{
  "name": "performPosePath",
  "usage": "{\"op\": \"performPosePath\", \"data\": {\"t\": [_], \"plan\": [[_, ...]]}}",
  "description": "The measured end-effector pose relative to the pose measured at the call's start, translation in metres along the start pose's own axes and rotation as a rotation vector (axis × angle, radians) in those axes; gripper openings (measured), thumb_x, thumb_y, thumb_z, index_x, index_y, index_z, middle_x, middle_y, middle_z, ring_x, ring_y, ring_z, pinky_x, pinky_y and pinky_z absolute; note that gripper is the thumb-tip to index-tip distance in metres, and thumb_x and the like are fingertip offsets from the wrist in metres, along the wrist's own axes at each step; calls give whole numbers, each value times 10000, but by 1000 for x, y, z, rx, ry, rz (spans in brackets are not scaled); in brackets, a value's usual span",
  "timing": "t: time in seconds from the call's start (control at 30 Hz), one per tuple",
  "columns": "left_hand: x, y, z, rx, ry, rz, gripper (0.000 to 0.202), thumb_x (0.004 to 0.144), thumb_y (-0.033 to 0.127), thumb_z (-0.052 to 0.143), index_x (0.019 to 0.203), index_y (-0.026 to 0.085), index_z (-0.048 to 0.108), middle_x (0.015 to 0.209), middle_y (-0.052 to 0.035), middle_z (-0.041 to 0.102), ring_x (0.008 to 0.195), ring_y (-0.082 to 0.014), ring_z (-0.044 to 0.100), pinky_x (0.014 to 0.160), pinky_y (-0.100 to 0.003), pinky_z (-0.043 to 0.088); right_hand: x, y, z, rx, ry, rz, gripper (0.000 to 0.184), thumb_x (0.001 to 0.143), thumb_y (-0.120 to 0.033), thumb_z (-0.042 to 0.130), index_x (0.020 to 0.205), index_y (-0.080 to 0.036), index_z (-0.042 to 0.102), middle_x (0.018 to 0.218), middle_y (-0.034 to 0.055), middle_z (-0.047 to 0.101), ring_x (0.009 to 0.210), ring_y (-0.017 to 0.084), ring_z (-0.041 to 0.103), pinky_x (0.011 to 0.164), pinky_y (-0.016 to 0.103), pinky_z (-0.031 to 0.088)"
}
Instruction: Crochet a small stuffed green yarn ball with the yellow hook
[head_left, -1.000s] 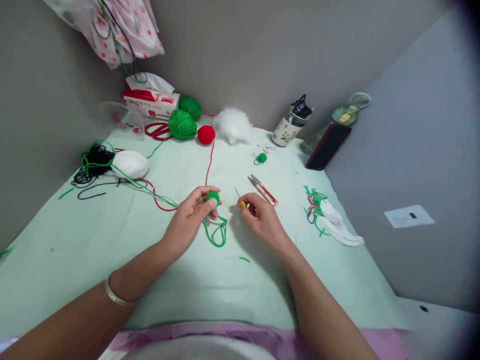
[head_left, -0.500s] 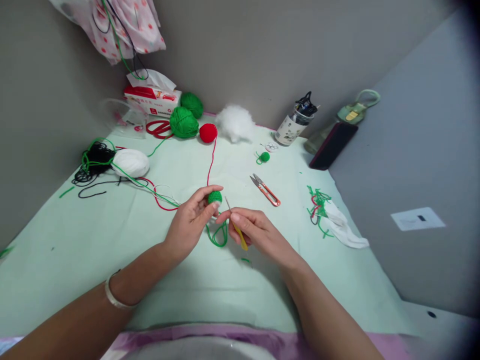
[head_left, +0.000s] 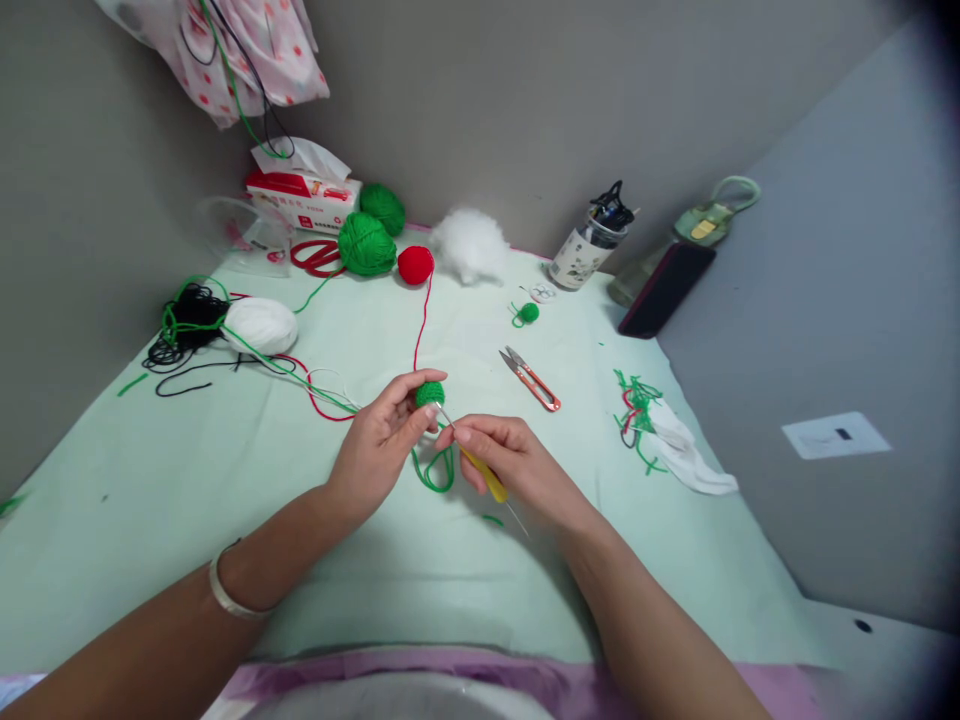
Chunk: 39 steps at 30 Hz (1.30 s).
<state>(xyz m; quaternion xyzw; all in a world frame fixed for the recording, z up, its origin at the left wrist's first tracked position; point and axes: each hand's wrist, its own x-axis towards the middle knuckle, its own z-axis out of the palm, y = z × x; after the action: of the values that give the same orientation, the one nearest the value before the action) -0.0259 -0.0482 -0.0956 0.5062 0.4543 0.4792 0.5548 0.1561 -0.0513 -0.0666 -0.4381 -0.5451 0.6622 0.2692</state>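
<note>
Pale-green cloth (head_left: 300, 600) spreads wide below. The right hand (head_left: 517, 455), at three o'clock from the left hand (head_left: 382, 430), is closed round a yellow-handled hook (head_left: 493, 485); the left pinches a green crocheted piece (head_left: 430, 393), lying at the hook's eleven o'clock, beside its metal tip.

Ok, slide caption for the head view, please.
Left hand holding a small green yarn piece, right hand holding a yellow-handled hook at its edge.
</note>
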Motion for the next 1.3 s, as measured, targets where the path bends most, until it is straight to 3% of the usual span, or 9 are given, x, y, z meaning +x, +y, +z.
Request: {"op": "performPosePath", "data": {"t": [0.3, 0.4, 0.5, 0.67, 0.87, 1.07, 1.3], "plan": [[1, -5, 0, 11, 3, 41, 320, 945, 320, 635, 1252, 232, 622, 916, 11, 614, 850, -125, 580, 812, -232, 480, 3, 3, 0, 203, -54, 20, 305, 993, -447, 540, 948, -174, 667, 483, -82, 424, 466, 77, 296, 481, 224, 234], [1, -5, 1, 5, -3, 46, 319, 943, 318, 637, 1248, 228, 617, 934, 7, 624, 844, -123, 599, 811, -235, 493, 5, 4, 0, 201, -20, 37, 276, 941, -474, 635, 928, -199, 609, 449, -112, 401, 437, 66, 249, 461, 222, 201], [1, -5, 1, 4, -2, 39, 320, 942, 319, 638, 1248, 228, 614, 940, 7, 621, 824, -119, 613, 799, -237, 505, 6, 6, 1, 170, 47, 40, 294, 893, -472, 695, 850, -210, 570, 488, -100, 470, 429, 58, 278, 444, 223, 188], [1, -4, 0, 1, 1, 24, 311, 943, 336, 636, 1234, 227, 619, 917, 10, 609, 815, -121, 620, 789, -240, 508, 5, 4, 3, 59, 127, -9, 319, 882, -455, 699, 754, -172, 627, 596, -63, 491, 488, 58, 344, 467, 230, 235], [0, -2, 0, -3, -9, 16, 315, 949, 319, 615, 1247, 214, 616, 902, -3, 626, 849, -138, 588, 813, -255, 487, 2, 0, 5, 13, 51, -9, 304, 981, -379, 558, 829, -160, 705, 619, -41, 549, 491, 60, 380, 491, 227, 281], [0, -6, 0, 26, -13, 45, 321, 948, 331, 618, 1248, 216, 617, 896, -5, 604, 832, -141, 568, 793, -261, 486, 4, 4, 4, 150, 15, 28, 254, 975, -336, 546, 846, -170, 688, 556, -50, 544, 458, 57, 379, 442, 195, 260], [0, -12, 2, 181, 19, 156, 318, 949, 303, 603, 1254, 216, 626, 1004, -40, 608, 869, -157, 577, 825, -299, 490, 7, 3, 0, 374, -44, 112, 248, 926, -383, 611, 852, -159, 689, 495, -81, 466, 391, 43, 279, 381, 186, 213]]}}
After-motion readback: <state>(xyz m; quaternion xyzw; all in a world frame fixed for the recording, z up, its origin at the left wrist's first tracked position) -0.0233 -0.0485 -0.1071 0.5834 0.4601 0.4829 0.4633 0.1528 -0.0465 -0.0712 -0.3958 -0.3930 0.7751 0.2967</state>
